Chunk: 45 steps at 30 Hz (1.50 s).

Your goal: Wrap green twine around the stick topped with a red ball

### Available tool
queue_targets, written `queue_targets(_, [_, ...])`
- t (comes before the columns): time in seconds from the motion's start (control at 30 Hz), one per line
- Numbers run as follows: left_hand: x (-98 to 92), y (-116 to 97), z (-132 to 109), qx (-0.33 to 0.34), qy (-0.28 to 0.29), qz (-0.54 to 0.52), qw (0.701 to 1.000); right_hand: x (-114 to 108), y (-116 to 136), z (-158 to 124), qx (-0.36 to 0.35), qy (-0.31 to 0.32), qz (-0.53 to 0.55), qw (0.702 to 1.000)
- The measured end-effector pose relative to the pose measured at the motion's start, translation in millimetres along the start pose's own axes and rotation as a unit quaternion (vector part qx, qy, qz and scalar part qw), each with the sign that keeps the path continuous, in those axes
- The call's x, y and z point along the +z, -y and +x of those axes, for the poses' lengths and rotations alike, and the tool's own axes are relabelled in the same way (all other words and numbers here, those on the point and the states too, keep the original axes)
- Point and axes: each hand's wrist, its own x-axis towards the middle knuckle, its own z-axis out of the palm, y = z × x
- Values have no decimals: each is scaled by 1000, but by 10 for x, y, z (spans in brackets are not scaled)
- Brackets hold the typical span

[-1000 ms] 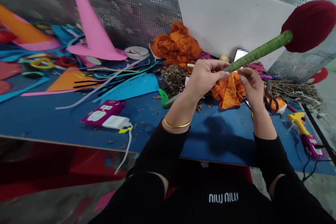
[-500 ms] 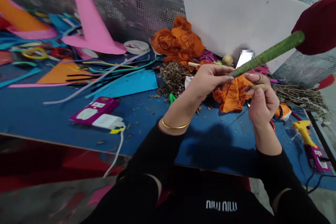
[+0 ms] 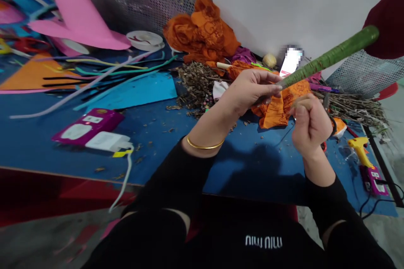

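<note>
My left hand (image 3: 249,90) grips the lower end of a green-wrapped stem (image 3: 334,56) between thumb and fingers. The stem slants up to the right, ending at a dark red rounded head (image 3: 386,25) that the frame cuts off. Beside the stem's lower end, my right hand (image 3: 309,124) is closed in a pinch; what its fingertips hold is hidden. Behind both hands lies crumpled orange cloth (image 3: 273,113). A dark pointed tool tip (image 3: 326,101) and a black loop show just behind my right hand.
On the blue table (image 3: 176,147) lie dried plant bits (image 3: 195,84), a purple power strip (image 3: 90,126), a blue sheet (image 3: 151,92) and coloured strips. A pink cone hat (image 3: 78,17) stands at left. A yellow glue gun (image 3: 360,147) and dry twigs (image 3: 356,105) are at right.
My right hand has moved down and away from the stem's lower end, its fingers folding in tighter. My left hand keeps its hold. The view has shifted to the right.
</note>
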Motion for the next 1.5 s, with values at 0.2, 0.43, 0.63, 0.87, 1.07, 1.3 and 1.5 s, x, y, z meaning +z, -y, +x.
queue_targets(0.2, [121, 36, -30, 37, 19, 54, 998, -139, 63, 49, 47, -2, -14, 999])
queue_targets(0.43, [236, 89, -94, 79, -18, 187, 979, -188, -40, 166, 142, -55, 18, 988])
queue_targets(0.63, [277, 106, -121, 71, -9, 265, 962, -195, -114, 176, 159, -54, 10, 986])
queue_targets(0.87, [267, 130, -92, 64, 2, 213, 975, -205, -25, 172, 159, -22, -4, 987])
queue_targets(1.07, [249, 135, -84, 69, -2, 201, 977, -191, -30, 161, 135, -16, 32, 990])
queue_targets(1.3, [206, 54, -76, 15, 35, 144, 989, -209, 38, 170, 127, -20, 28, 991])
queue_targets(1.5, [176, 22, -74, -1, 57, 116, 992, -213, 104, 174, 97, -2, 35, 995])
